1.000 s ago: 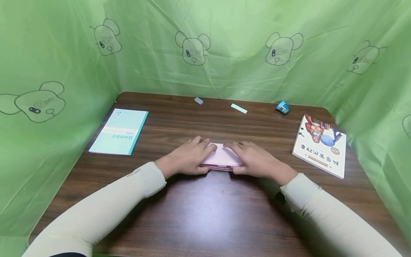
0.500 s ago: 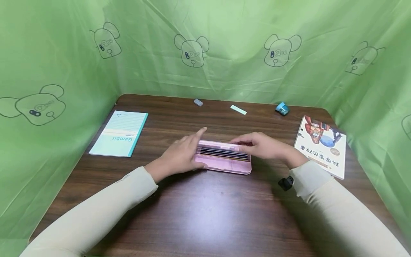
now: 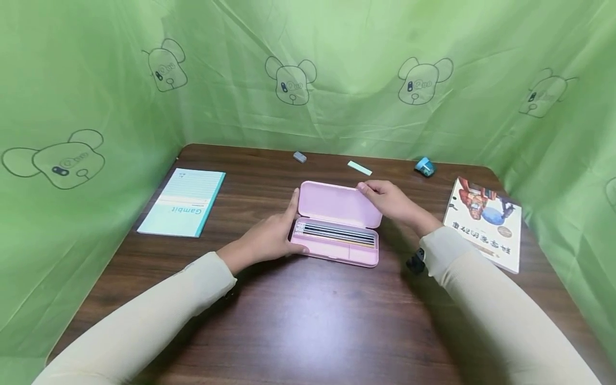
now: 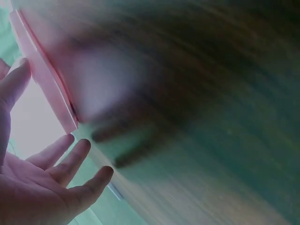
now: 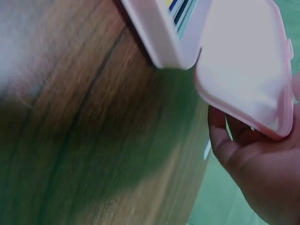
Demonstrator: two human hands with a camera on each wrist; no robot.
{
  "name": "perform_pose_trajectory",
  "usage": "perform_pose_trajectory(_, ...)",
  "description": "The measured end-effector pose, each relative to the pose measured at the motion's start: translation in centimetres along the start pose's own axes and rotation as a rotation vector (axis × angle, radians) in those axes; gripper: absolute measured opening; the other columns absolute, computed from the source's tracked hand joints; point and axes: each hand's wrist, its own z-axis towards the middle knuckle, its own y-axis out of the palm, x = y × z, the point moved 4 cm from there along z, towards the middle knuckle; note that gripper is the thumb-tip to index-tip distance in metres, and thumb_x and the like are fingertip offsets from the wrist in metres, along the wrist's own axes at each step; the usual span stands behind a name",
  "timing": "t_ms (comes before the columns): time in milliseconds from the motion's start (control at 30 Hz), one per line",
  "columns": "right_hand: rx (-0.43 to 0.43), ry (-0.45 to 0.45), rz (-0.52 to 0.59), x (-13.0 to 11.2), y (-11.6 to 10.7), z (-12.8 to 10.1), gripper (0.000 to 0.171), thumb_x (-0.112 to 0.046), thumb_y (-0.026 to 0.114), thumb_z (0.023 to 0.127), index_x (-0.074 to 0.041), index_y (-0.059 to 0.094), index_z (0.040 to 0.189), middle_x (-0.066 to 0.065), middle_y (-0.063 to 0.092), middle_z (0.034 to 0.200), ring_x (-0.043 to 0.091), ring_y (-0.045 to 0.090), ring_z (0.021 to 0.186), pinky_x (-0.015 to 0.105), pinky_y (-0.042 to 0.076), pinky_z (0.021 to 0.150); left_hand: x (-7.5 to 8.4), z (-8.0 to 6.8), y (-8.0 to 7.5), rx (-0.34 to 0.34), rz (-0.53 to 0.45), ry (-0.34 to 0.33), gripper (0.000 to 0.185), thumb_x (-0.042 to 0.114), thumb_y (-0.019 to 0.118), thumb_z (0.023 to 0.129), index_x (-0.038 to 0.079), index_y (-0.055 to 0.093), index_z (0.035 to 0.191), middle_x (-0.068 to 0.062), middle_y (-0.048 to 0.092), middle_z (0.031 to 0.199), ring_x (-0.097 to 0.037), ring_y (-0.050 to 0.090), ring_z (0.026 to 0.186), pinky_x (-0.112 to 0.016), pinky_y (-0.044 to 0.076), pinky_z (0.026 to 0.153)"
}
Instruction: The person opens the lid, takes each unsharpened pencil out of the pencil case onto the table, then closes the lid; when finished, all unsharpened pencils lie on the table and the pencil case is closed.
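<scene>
We note the pink plastic pencil case (image 3: 335, 235), table centre, now stands open where it was shut: left hand (image 3: 273, 237) steadies its 9 o'clock end, right hand (image 3: 389, 199) grasps the raised lid (image 3: 338, 204), exposing pencils (image 3: 335, 231).

Pink case (image 3: 335, 241) in mid-desk (image 3: 308, 321), long side across, open. Lid (image 3: 338, 205) swung up and back (hinged at the far edge), plain pink inside. Tray packed with pencils (image 3: 337, 233) lying lengthwise, side by side.

Left wrist view: brown wooden table (image 4: 211, 93) smeared with motion blur.
Right hand (image 5: 262, 168): cut off at 4 o'clock.
</scene>
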Motion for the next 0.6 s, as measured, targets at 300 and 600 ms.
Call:
perform_pose_trajectory(300,0.03,0.116,-0.079,3.2,1.5,2.7,0.059,-0.053,0.045,0.119,-0.004,0.074,0.138,0.02,0.074,0.123,0.029,0.065,0.103,0.037,0.05,0.085,-0.3,0.0,0.3,-0.002,0.046,-0.017,0.139,0.06,0.091,0.089,0.014,-0.004,0.18,-0.012,0.067,0.157,-0.035,0.069,0.137,-0.055,0.056,0.115)
perform_pose_trajectory(600,0.045,0.113,-0.093,3.6,2.0,3.1,0.059,-0.05,0.044,0.12,-0.003,0.07,0.145,0.023,0.072,0.138,0.034,0.066,0.113,0.043,0.053,0.093,-0.7,0.0,0.4,0.022,0.033,-0.038,0.12,0.059,0.093,0.087,0.016,0.024,0.175,-0.016,0.066,0.157,-0.037,0.067,0.141,-0.058,0.057,0.113)
